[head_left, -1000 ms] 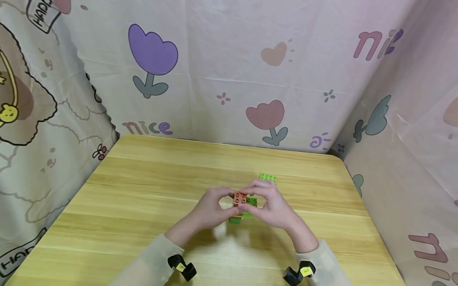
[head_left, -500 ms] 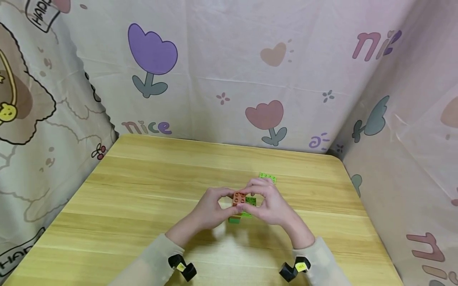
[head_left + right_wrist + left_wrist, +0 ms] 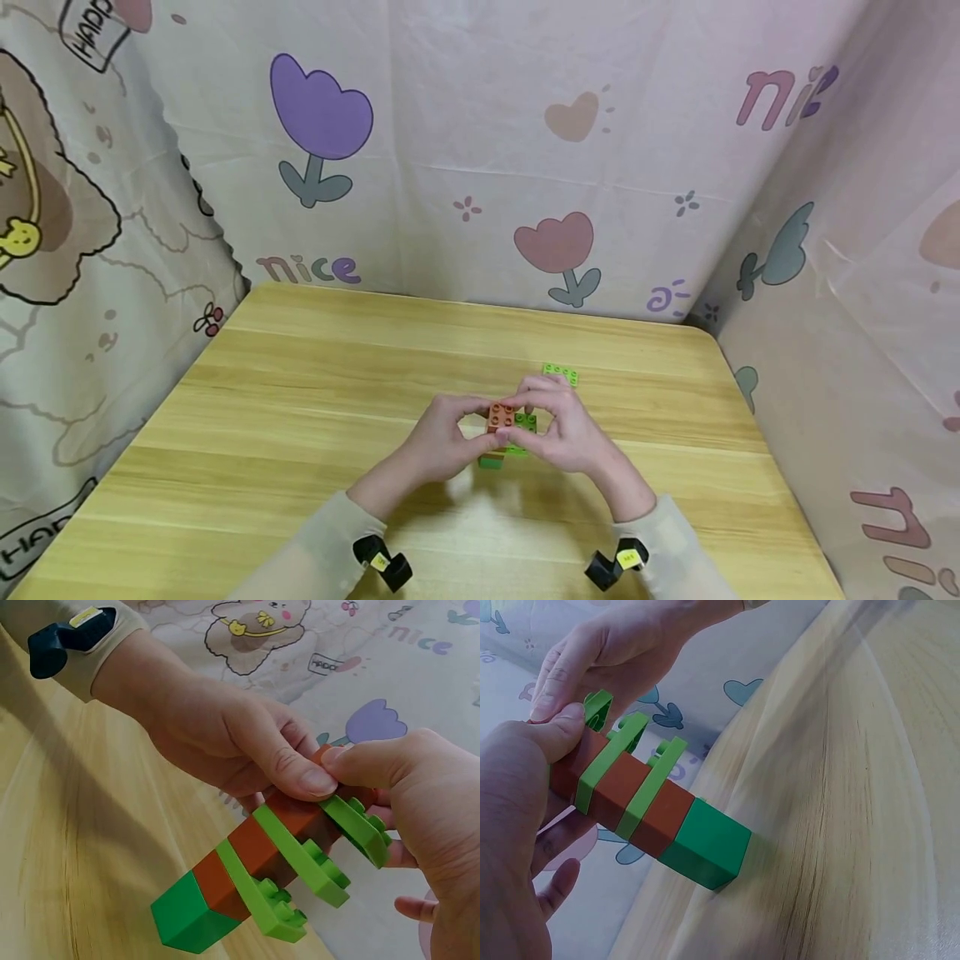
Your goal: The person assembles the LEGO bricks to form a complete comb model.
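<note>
A toy brick tower stands upright on the table between the hands. Its dark green bottom brick [image 3: 709, 844] carries brown bricks [image 3: 259, 844] with thin light green plates [image 3: 304, 859] sandwiched between them, jutting out to one side, studs up. On top, a brown brick [image 3: 501, 415] shows its studs. My left hand [image 3: 442, 437] holds this upper part from the left with thumb and fingers. From the right, my right hand [image 3: 562, 425] pinches the tower near the top, its thumb meeting the left thumb at the front. The fingers partly hide the upper bricks.
A loose light green studded plate [image 3: 561, 374] lies on the wooden table [image 3: 337, 358] just behind the right hand. Printed cloth [image 3: 450, 125] hangs behind the table and along both sides. Each sleeve carries a black wrist device [image 3: 382, 562].
My right forearm has shifted slightly inward to the left, with its fingers still at the tower's top. The left hand and the tower look almost unmoved.
</note>
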{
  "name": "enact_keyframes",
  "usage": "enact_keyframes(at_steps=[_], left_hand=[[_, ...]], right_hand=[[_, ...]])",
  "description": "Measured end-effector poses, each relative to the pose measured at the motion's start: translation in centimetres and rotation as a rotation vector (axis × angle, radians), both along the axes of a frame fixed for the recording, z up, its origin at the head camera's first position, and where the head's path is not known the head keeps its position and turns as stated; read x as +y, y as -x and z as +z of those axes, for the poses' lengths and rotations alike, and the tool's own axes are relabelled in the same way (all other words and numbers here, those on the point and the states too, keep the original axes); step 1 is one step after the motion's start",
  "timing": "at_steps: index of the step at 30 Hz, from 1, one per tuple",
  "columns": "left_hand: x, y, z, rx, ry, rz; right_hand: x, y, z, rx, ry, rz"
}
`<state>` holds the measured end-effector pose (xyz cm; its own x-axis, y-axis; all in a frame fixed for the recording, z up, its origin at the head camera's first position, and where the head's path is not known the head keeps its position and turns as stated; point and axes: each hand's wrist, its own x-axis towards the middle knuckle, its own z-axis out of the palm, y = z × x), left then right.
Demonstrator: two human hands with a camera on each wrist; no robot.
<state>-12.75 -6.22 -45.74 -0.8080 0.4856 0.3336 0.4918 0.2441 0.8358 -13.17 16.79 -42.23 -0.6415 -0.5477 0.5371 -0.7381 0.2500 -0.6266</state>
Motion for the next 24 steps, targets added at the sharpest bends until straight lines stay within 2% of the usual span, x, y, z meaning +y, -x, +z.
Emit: enact_keyframes(at_steps=[10, 18, 24], left_hand=[[0.0, -0.2, 0.3, 0.007, 0.054, 0.03], [0.2, -0.1, 0.0, 0.047, 0.052, 0.028], [0.1, -0.2, 0.0, 0.016, 0.03, 0.02]], right_hand=[[0.4, -0.3, -0.1, 0.019, -0.075, -0.056], [0.8, -0.7, 1.0, 0.018, -0.15, -0.05], [1.8, -0.2, 1.6, -0.022, -0.101, -0.039]])
